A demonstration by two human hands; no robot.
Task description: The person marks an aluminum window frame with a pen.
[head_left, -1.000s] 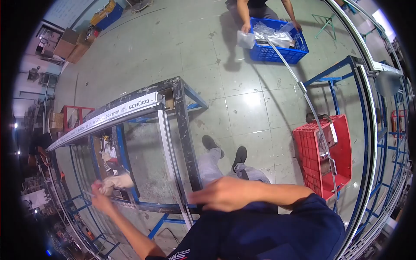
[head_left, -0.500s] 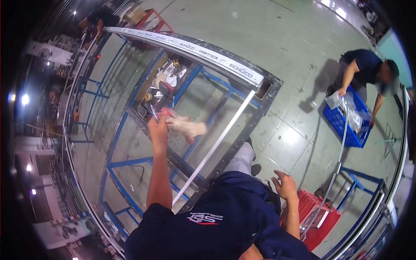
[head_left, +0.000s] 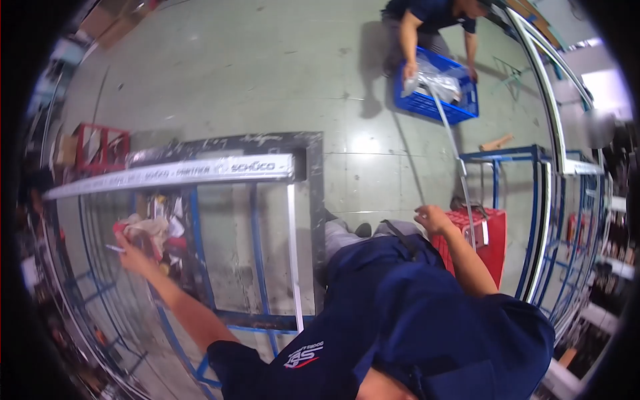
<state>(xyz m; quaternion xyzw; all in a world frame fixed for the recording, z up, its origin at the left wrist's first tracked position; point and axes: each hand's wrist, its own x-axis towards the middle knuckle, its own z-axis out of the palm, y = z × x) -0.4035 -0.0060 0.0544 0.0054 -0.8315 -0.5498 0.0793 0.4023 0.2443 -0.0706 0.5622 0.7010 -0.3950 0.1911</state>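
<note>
My left hand point(head_left: 135, 259) is stretched out to the left and closed around a crumpled cream cloth point(head_left: 152, 230) with a pink-red part. From the same hand sticks a thin, pale, pen-like thing point(head_left: 115, 249) whose kind I cannot make out. Below and beside the cloth lies a tray of mixed items point(head_left: 177, 230), partly covered by it. My right hand point(head_left: 433, 219) hangs at my right side, fingers loosely bent and apart, with nothing visible in it. Behind that hand stands a red crate point(head_left: 493, 240).
A long white profile point(head_left: 253, 165) with printed film lies across a dark-edged blue stand point(head_left: 313, 200). A thinner white bar point(head_left: 294, 253) runs toward me. Ahead right, a person point(head_left: 433, 20) bends over a blue crate point(head_left: 437, 117). Another blue stand point(head_left: 497, 158) and a white frame point(head_left: 552, 133) are at right.
My view has turned, so the stand now appears lower left and the co-worker higher up. My left hand still holds the cloth and the thin thing, now farther left in view.
</note>
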